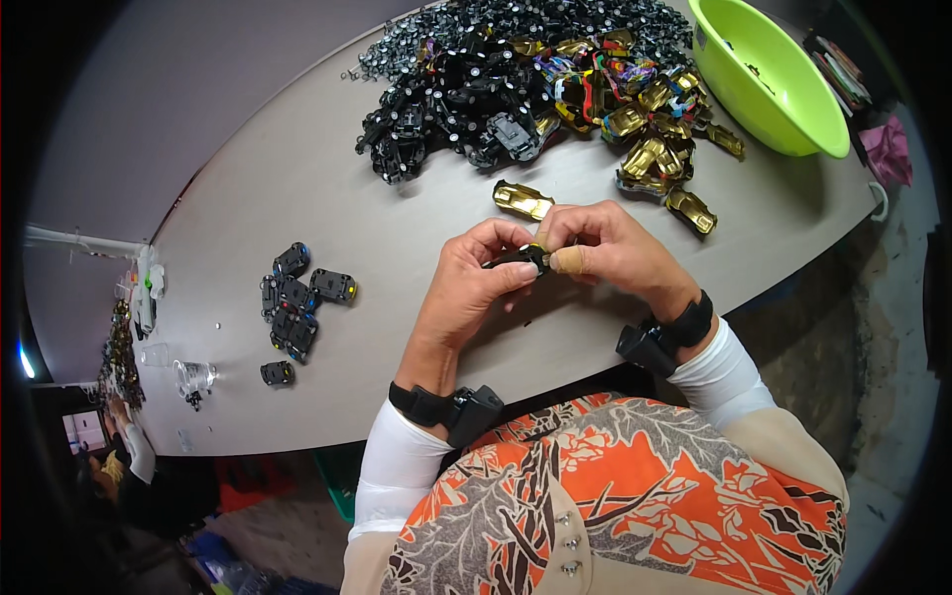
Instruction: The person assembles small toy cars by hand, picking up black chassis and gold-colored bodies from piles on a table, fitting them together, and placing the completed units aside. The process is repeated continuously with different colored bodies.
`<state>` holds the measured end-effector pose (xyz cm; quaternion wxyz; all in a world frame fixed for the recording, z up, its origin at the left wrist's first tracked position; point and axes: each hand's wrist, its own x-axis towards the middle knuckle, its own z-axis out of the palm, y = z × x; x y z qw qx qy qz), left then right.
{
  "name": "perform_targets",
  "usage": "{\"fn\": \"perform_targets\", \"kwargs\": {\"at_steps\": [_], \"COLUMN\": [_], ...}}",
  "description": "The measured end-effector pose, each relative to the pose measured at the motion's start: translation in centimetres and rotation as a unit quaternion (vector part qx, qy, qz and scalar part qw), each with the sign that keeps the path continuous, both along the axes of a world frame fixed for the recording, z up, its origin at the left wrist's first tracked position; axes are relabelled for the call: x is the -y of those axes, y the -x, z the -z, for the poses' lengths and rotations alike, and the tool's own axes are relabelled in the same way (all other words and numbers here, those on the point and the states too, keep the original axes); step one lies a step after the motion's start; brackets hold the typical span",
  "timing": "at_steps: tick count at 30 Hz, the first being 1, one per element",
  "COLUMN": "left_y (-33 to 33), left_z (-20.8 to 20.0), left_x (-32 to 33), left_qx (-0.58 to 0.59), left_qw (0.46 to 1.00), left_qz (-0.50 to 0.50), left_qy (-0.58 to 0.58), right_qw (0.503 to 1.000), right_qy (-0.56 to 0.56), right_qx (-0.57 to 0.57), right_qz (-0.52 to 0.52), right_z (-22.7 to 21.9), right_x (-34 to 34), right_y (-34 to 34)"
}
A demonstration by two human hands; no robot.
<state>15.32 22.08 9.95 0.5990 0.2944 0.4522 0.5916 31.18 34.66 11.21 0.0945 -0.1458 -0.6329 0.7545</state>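
Observation:
My left hand (464, 278) is closed in a pinch around a small black toy car chassis (533, 255), its thumb lying along the near side. At the right end of that piece, the thumb and fingers of my right hand (625, 253) press together on it. Tape is wrapped round the right thumb. A pale wheel and a bit of yellow show between the fingers; the rest of the piece is hidden. Just beyond my hands lies a loose gold toy car body (522, 199). A small dark bit (528, 322) rests on the table nearer to me.
Black chassis (466, 94) and gold car bodies (650, 159) are heaped ahead, with wheel axles (416, 40) behind. A green basin (783, 94) stands far right. Several car undersides (295, 296) lie left, near a clear cup (191, 377). Another person's arm (137, 446) shows far left.

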Motion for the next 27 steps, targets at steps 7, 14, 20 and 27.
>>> {"fn": "perform_targets", "kwargs": {"at_steps": [7,14,20,27], "left_y": [-0.9,-0.9,0.6,0.8], "left_z": [0.0,-1.4,-0.4,0.2], "left_x": [0.0,-0.2,-0.2,-0.2], "left_qx": [-0.177,-0.095,0.009,0.061], "left_qw": [0.984,0.993,0.987,0.989], "left_qz": [-0.025,-0.06,-0.162,-0.136], "left_qy": [-0.002,0.037,0.021,-0.021], "right_qw": [0.992,0.987,0.993,0.988], "right_qy": [-0.103,-0.103,0.052,0.044], "right_qx": [-0.003,-0.011,0.041,-0.038], "right_qz": [0.076,0.122,0.096,0.144], "right_z": [1.9,2.2,-0.3,1.0], "right_x": [1.4,1.4,1.6,0.9], "right_y": [1.3,1.5,0.8,0.7]}}
